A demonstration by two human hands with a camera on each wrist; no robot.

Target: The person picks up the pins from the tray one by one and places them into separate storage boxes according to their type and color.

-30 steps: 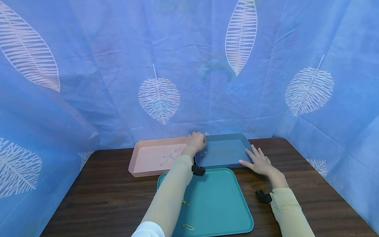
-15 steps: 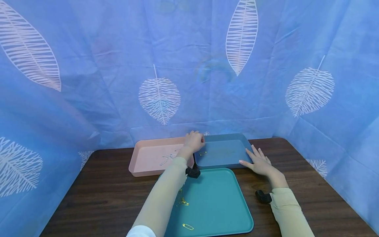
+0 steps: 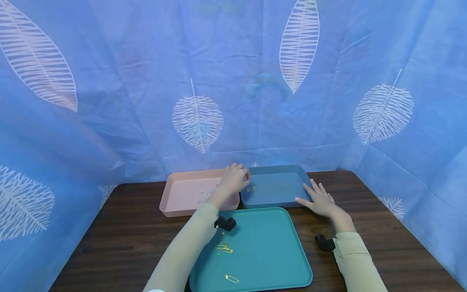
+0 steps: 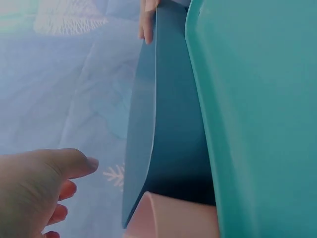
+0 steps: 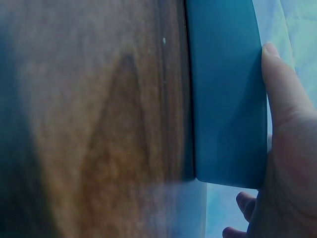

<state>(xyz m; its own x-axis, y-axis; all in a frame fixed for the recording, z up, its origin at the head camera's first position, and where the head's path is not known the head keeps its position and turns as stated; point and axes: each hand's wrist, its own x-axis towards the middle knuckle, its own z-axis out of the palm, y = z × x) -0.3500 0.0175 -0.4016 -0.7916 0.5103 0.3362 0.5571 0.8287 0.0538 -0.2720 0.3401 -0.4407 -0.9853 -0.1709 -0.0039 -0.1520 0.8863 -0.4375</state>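
Progress: we judge the sorting of pins by colour to be partway, going left to right.

On the brown tabletop, we find the pink tray at far left, holding a small scatter of silver pins; part of its floor lies behind the person's arm, so we make no count. Next, nearer the person, the green tray carries a loose cluster of gold pins, with a lone gold pin near its front edge. We see no silver pins there (the sleeve may cover some), so on our reading the silver share looks done and the gold is what is left.

The left hand is above the place where the pink and blue trays meet, fingers loosely curled; in the left wrist view its thumb is stretched out, apart from the fingers, and we see nothing held. Just right of it, the blue tray has one gold-looking pin near its left side: the gold share seems barely begun. Far right, the right hand is spread, its thumb touching the blue tray's rim, apparently steadying it.

Labels: we can read no brand or writing on the trays; the backdrop cloth bears leaf prints.
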